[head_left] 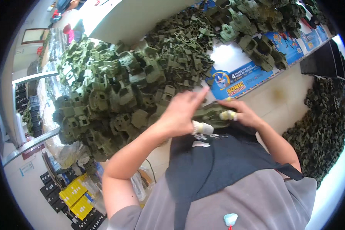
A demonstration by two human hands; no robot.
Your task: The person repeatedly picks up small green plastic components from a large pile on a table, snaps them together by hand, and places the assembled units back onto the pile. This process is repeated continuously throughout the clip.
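In front of my apron I hold a dark green moulded plastic part (214, 117). My right hand (246, 114) grips its right end, with whitish-yellow covers on the fingertips. At its left end is my left hand (178, 114), its fingers stretched out and slightly blurred, its thumb apart in a white cover. Whether the left palm touches the part is hidden. Beyond my left hand lies a big heap of similar green plastic parts (120, 92), with hollow shells and square openings. Smaller green pieces (184, 46) are piled farther back.
A blue printed cardboard sheet (253, 74) lies along the table, with more green shells (262, 51) on it. At the right is a large pile of dark green parts (320, 126). Yellow boxes (76, 195) stand at the lower left, near a metal frame (36, 76).
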